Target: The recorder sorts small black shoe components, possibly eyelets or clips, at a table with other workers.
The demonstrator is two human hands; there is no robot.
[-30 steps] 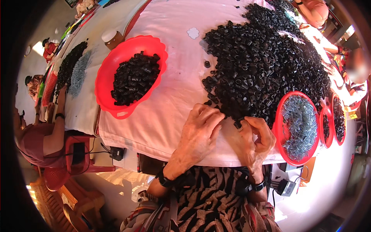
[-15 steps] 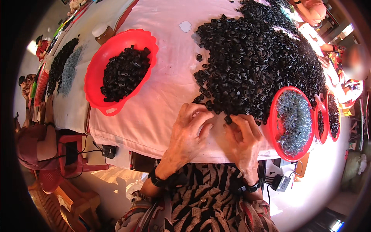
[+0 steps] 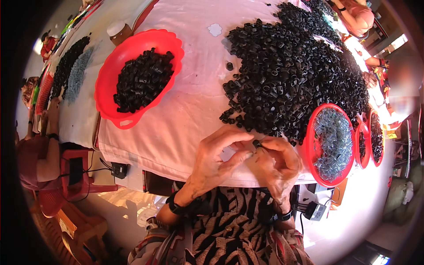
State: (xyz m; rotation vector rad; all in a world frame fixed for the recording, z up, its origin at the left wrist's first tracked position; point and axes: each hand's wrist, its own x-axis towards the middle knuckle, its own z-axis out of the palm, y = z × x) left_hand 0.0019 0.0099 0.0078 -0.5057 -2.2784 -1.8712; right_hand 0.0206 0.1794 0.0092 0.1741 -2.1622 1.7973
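Just in front of a large heap of small black plastic pieces [image 3: 287, 75], my two hands are close together over the cloth. My right hand [image 3: 279, 165] is closed, its thumb and fingertips pinching one black plastic piece [image 3: 257, 144]. My left hand [image 3: 216, 154] is curled beside that piece, thumb and forefinger apart, with nothing visible between them. The left hand's other fingers are partly hidden. Right of my hands, a red basket [image 3: 312, 164] contains clear bluish small parts. Farther left, a scalloped red basket [image 3: 102, 81] holds more black pieces.
A pink cloth-covered table [image 3: 194, 88] spreads ahead. A brown jar [image 3: 119, 32] with a white lid stands behind the left basket. Smaller red baskets [image 3: 363, 164] sit at the far right. Other people work on both sides. A red plastic chair [image 3: 70, 176] is at the left.
My hands have come closer together. The black piece in my right fingertips is raised toward my left hand, whose forefinger and thumb now reach across to it. The view has shifted slightly.
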